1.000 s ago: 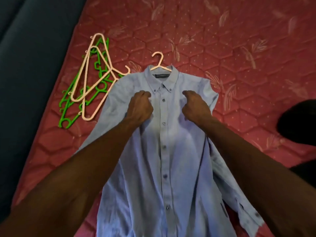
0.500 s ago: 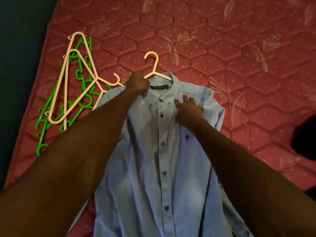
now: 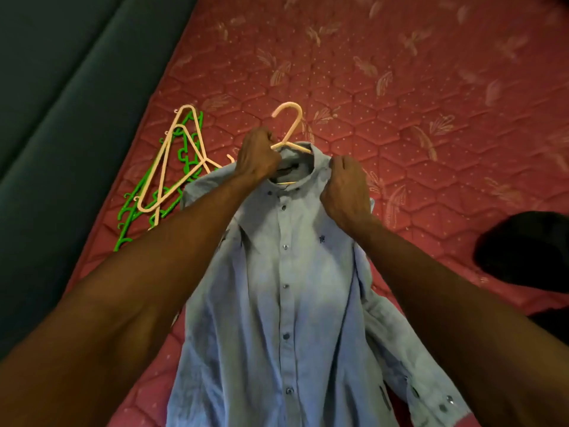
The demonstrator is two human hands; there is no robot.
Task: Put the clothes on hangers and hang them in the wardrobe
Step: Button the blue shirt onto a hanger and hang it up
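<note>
Head view: blue shirt (image 3: 286,303) lies buttoned on the red mattress (image 3: 431,118), a peach hanger (image 3: 289,124) in its collar. Left hand (image 3: 257,157) grips hanger and collar; right hand (image 3: 346,189) pinches the collar (fingers curled). Spare hangers (image 3: 172,167) lie just left.

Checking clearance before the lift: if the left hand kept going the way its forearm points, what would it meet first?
Probably the hook of the peach hanger, just past the left hand; beyond lies bare red mattress. Depth is uncertain.
</note>
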